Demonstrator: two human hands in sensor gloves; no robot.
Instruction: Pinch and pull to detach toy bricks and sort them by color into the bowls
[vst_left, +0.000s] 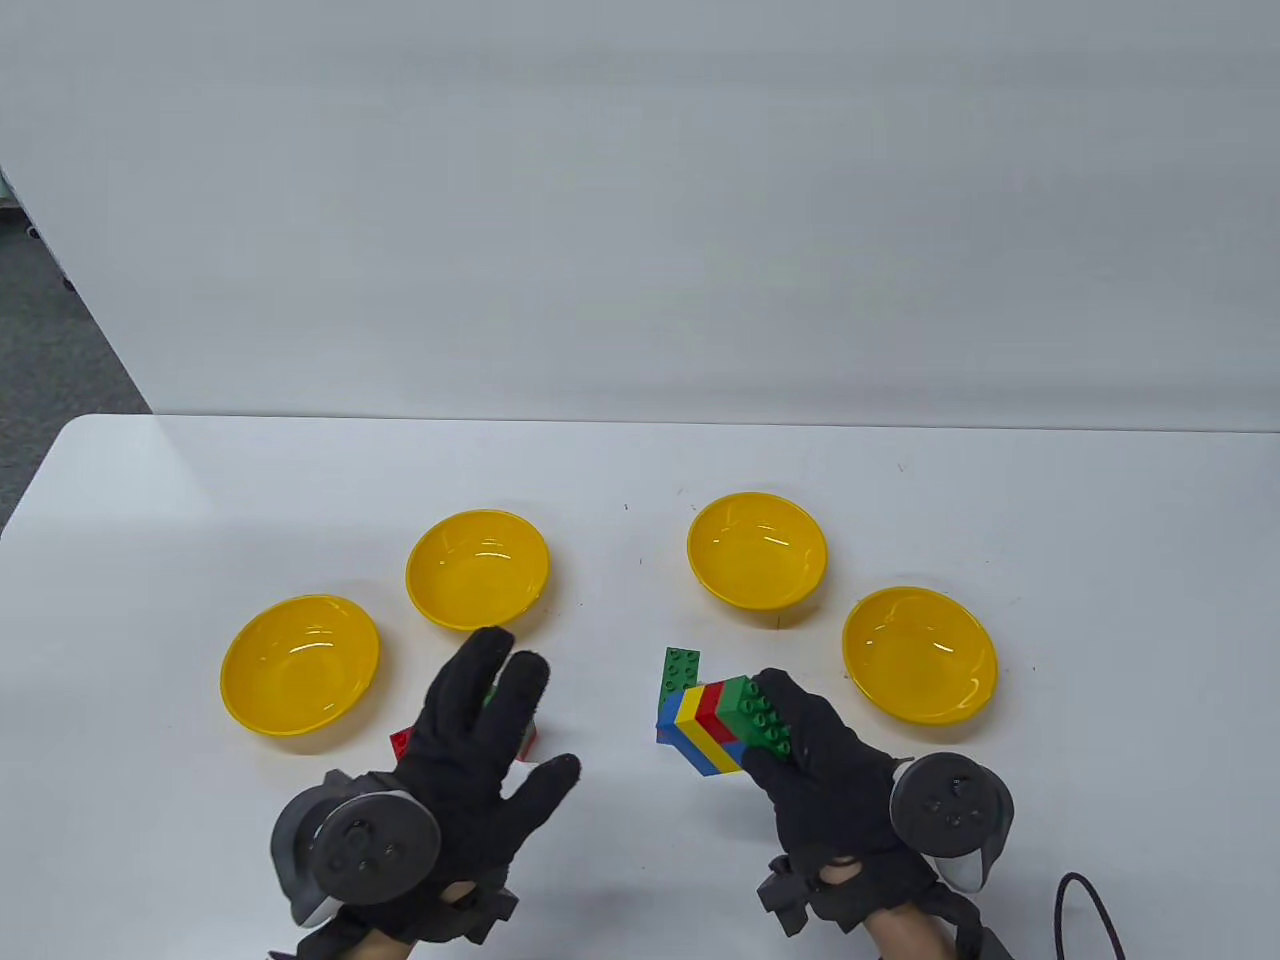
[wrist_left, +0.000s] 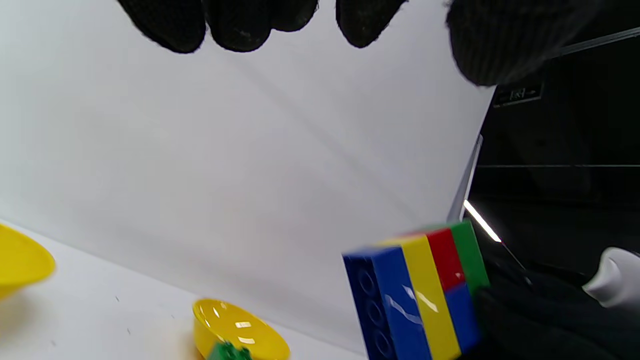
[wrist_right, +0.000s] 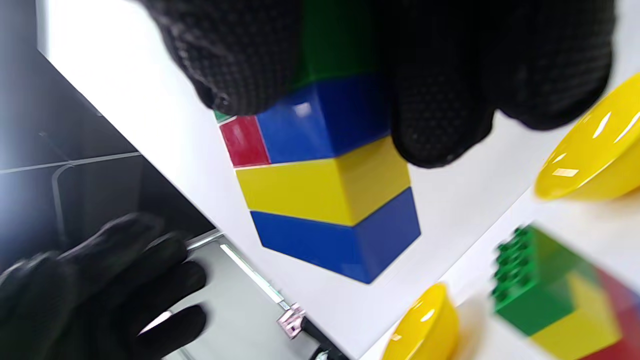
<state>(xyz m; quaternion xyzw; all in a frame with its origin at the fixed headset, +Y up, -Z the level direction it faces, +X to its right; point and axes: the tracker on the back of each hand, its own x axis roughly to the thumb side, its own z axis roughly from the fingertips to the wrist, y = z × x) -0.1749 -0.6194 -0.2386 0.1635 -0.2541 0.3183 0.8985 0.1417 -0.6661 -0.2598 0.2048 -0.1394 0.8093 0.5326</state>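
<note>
My right hand (vst_left: 830, 770) holds the brick stack (vst_left: 715, 725) just above the desk (vst_left: 640, 470), fingers curled round its green end. My left hand (vst_left: 470, 740) is wide, fingers straight, holding nothing, over some red and green bricks (vst_left: 402, 742) that it mostly hides. A loose green brick (vst_left: 680, 668) lies by the stack. All four bowls (vst_left: 477, 568) look empty, so I think sorting has hardly begun. To do this well, I should keep my right hand tight and still, bring my left across, pinch just the blue end brick (wrist_left: 385, 300), and pull straight off. Twisting could make the whole stack slip.
</note>
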